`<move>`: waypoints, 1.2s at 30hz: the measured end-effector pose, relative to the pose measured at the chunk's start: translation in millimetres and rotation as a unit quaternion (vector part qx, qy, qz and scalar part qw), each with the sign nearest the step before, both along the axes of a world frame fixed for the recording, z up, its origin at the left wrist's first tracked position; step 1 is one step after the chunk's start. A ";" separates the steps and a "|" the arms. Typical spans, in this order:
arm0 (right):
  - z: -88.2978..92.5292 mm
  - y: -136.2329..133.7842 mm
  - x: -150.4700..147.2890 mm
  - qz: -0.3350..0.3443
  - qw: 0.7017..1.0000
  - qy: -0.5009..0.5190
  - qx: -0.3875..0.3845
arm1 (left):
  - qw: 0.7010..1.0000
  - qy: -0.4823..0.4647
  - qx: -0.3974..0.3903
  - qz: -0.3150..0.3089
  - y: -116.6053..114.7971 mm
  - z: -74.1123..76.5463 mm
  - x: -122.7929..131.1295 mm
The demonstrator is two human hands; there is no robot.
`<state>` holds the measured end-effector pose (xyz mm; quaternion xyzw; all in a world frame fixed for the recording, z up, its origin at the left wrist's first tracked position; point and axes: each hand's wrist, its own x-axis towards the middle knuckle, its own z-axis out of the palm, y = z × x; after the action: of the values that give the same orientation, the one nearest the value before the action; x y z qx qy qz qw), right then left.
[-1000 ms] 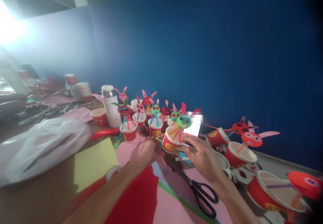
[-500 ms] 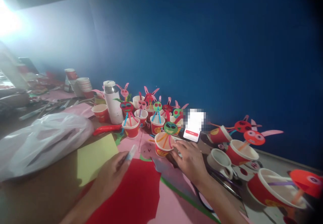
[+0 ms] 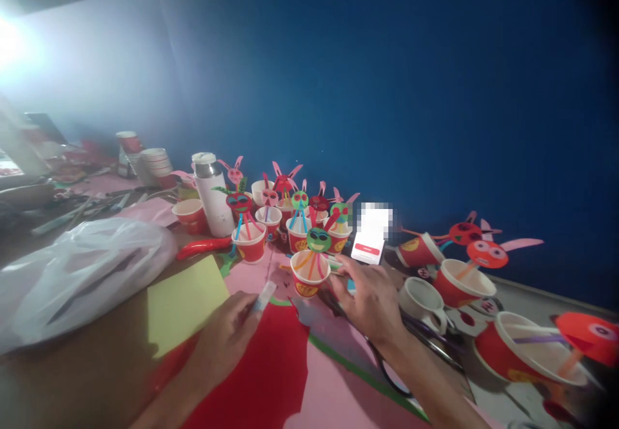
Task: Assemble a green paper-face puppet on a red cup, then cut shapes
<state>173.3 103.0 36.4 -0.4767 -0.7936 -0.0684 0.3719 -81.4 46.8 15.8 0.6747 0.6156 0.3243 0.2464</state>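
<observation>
My left hand [image 3: 227, 329] is closed round a small translucent tube [image 3: 264, 297] with a bluish tint, held above the red paper sheet [image 3: 271, 364]. My right hand [image 3: 370, 297] is curled just right of a red paper cup [image 3: 307, 284]. A bit of light blue [image 3: 351, 285] shows between its thumb and fingers; most of that thing is hidden. From the cup rise coloured strips topped by a green paper face [image 3: 319, 240] with red ears. The cup stands upright, apart from my left hand.
Several similar cups with paper faces [image 3: 239, 202] stand behind. A phone [image 3: 368, 248] leans at the back, a white mug [image 3: 422, 300] sits at right. On the left are a white flask [image 3: 213, 200], a plastic bag [image 3: 97, 274] and a yellow-green paper sheet [image 3: 186, 303].
My right hand has drawn slightly away from the cup's rim, and the light-blue bit now shows in its fingers. My left hand with the tube has shifted a little right.
</observation>
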 end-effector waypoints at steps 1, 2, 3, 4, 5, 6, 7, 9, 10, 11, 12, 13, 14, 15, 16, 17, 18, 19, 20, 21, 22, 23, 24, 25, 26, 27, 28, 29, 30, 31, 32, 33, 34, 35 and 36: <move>3.1 0.8 4.2 -0.001 1.000 0.016 0.006 | 1.000 0.025 0.014 -0.008 0.0 2.1 1.1; 6.3 1.0 7.9 -0.002 0.999 0.032 0.011 | 0.999 0.043 0.026 -0.013 -0.3 3.7 2.1; 9.7 0.4 10.9 -0.002 0.999 0.045 0.015 | 0.998 0.051 0.034 -0.016 -1.0 4.6 3.0; 13.0 -1.4 12.5 0.000 0.998 0.056 0.019 | 0.998 0.053 0.038 -0.018 -2.3 4.5 3.9; 16.0 -4.2 12.4 0.005 0.998 0.064 0.021 | 0.998 0.052 0.042 -0.019 -3.9 3.2 4.9; 18.5 -8.1 10.3 0.014 0.997 0.067 0.022 | 0.997 0.052 0.049 -0.021 -6.0 0.8 5.8; 20.2 -12.9 6.2 0.032 0.997 0.065 0.021 | 0.996 0.055 0.060 -0.022 -8.4 -2.5 6.7; 19.9 -24.5 -6.8 0.083 0.995 0.048 0.015 | 0.992 0.073 0.099 -0.024 -13.3 -11.0 8.5; 17.7 -31.0 -14.5 0.123 0.992 0.032 0.006 | 0.989 0.083 0.117 -0.028 -15.5 -15.3 9.3; 14.5 -37.7 -22.0 0.177 0.984 0.025 0.000 | 0.987 0.093 0.130 -0.034 -17.5 -19.1 10.2; 10.3 -44.6 -28.7 0.219 0.976 0.007 -0.004 | 0.985 0.103 0.136 -0.038 -18.9 -22.2 10.9; 5.5 -51.3 -33.9 0.250 0.968 -0.016 -0.005 | 0.983 0.112 0.137 -0.041 -19.9 -24.5 11.7; 0.4 -57.7 -37.4 0.270 0.963 -0.025 0.002 | 0.982 0.122 0.136 -0.042 -20.4 -25.8 12.5; -4.7 -63.6 -39.3 0.287 0.957 -0.032 0.011 | 0.981 0.134 0.134 -0.038 -20.4 -26.4 13.2; -9.9 -68.8 -39.7 0.297 0.954 -0.032 0.022 | 0.980 0.146 0.134 -0.031 -20.1 -26.3 14.1; -15.0 -73.2 -39.0 0.305 0.951 -0.023 0.038 | 0.978 0.156 0.137 -0.025 -19.5 -26.0 14.9; -20.2 -76.8 -37.7 0.310 0.949 -0.012 0.053 | 0.976 0.166 0.142 -0.024 -19.0 -25.5 15.8; -25.3 -79.6 -36.1 0.309 0.949 -0.001 0.064 | 0.973 0.175 0.146 -0.027 -18.4 -25.3 16.6; -30.5 -81.8 -34.7 0.306 0.949 0.010 0.072 | 0.971 0.184 0.151 -0.031 -17.9 -25.4 17.3; -35.7 -83.6 -33.7 0.301 0.951 0.018 0.073 | 0.968 0.193 0.157 -0.038 -17.6 -26.1 17.7; -40.7 -85.0 -33.4 0.294 0.953 0.021 0.068 | 0.965 0.203 0.160 -0.047 -17.4 -27.2 18.0; -45.4 -86.3 -33.6 0.288 0.956 0.021 0.061 | 0.962 0.213 0.163 -0.053 -17.3 -28.7 18.0; -49.6 -87.3 -34.3 0.283 0.957 0.018 0.053 | 0.959 0.223 0.166 -0.058 -17.4 -30.5 17.8; -53.0 -88.2 -35.3 0.278 0.959 0.013 0.047 | 0.956 0.231 0.170 -0.062 -17.5 -32.3 17.5; -55.6 -88.9 -36.3 0.274 0.961 0.005 0.042 | 0.954 0.238 0.172 -0.064 -17.6 -34.0 17.2; -57.4 -89.4 -37.2 0.271 0.962 -0.003 0.039 | 0.952 0.244 0.172 -0.066 -17.7 -35.5 17.0; -58.4 -89.6 -37.8 0.270 0.962 -0.009 0.034 | 0.951 0.248 0.172 -0.067 -17.7 -36.6 16.9; -58.7 -89.5 -38.0 0.271 0.962 -0.012 0.027 | 0.950 0.250 0.173 -0.068 -17.5 -37.5 16.9; -58.5 -89.3 -37.8 0.275 0.961 -0.014 0.018 | 0.950 0.252 0.173 -0.068 -17.3 -38.2 17.1; -58.0 -88.9 -37.3 0.279 0.960 -0.015 0.010 | 0.949 0.253 0.175 -0.068 -17.1 -38.6 17.3; -57.4 -88.7 -36.8 0.283 0.959 -0.016 0.003 | 0.949 0.254 0.175 -0.069 -16.9 -38.9 17.7; -56.8 -88.7 -36.4 0.287 0.958 -0.018 -0.003 | 0.949 0.253 0.174 -0.069 -16.9 -39.0 18.1; -56.3 -89.0 -36.2 0.289 0.957 -0.021 -0.007 | 0.950 0.249 0.173 -0.070 -17.2 -38.9 18.4; -55.9 -89.8 -36.4 0.289 0.957 -0.023 -0.010 | 0.953 0.242 0.169 -0.071 -17.7 -38.4 18.6; -55.4 -90.9 -36.8 0.288 0.957 -0.026 -0.014 | 0.956 0.231 0.167 -0.072 -18.4 -37.5 18.6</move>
<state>136.4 12.1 -18.9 -0.2308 -0.9077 0.0399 0.3482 -62.8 28.4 -21.8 0.8053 0.5425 0.2392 0.0037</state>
